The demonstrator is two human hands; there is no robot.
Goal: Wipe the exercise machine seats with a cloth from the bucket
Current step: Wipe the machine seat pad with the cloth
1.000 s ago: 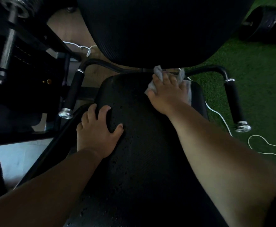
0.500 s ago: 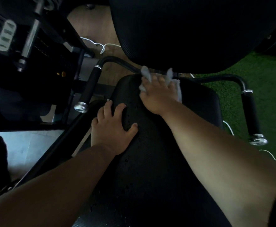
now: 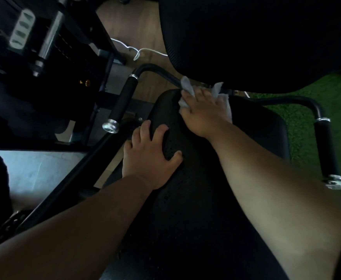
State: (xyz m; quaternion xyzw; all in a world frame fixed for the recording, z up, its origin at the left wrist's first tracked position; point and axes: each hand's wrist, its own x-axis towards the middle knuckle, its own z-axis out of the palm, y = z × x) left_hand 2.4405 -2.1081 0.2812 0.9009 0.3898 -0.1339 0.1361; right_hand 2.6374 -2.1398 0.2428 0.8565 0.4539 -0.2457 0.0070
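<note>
Black textured padded seat (image 3: 216,178), water beads on it. Right hand (image 3: 203,112) lies flat on a crumpled pale grey cloth (image 3: 186,85) at the seat's far edge, just under the big black backrest pad (image 3: 256,37). Left hand (image 3: 149,156) spread, resting on the seat's left edge. Black foam-grip handles with chrome ends flank the seat: left handle (image 3: 123,102), right handle (image 3: 327,148). Green turf (image 3: 307,110) right of the seat; thin white cord (image 3: 143,51) on the floor beyond it.

Dim, underexposed view; wide-angle bending and blur at edges.

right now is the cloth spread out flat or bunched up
Bunched up. The cloth lies crumpled under the right hand, which presses it on the back edge of the seat; wrinkled corners stick up beyond the hand.
</note>
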